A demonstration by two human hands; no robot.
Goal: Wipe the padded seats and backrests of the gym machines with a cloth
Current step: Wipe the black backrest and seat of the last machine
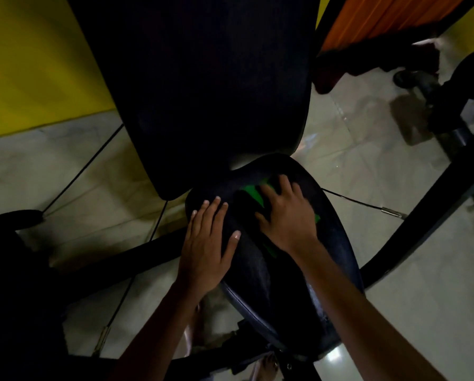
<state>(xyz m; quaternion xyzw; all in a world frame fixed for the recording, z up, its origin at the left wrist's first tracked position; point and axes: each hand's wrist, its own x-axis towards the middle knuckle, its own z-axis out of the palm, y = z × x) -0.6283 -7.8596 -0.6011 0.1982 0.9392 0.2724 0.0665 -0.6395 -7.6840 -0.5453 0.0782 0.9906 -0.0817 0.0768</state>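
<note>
1. The padded seat (260,259) is being wiped; a green cloth (253,194) is pressed flat onto its upper right part, near the gap to the backrest (202,86).
2. The right hand (286,215) is laid on top of the cloth, fingers spread apart and slightly bent, pressing down rather than clamped round it. Most of the cloth is hidden under the palm; only green edges are seen.
3. The left hand (207,243) is rested on the seat's left side, fingers straight and close together, thumb splayed. Nothing is held; the seat is probably being steadied.
4. Progress is judged early to middle on this seat. No wet streak or cleaned patch can be made out in the dim light, so the wiped area cannot be told.
5. Left, as far as can be seen: the seat's lower half and left side, then the whole backrest, which is untouched by the cloth now.
6. Other machines are only hinted at by a dark frame (422,215) on the right.
</note>
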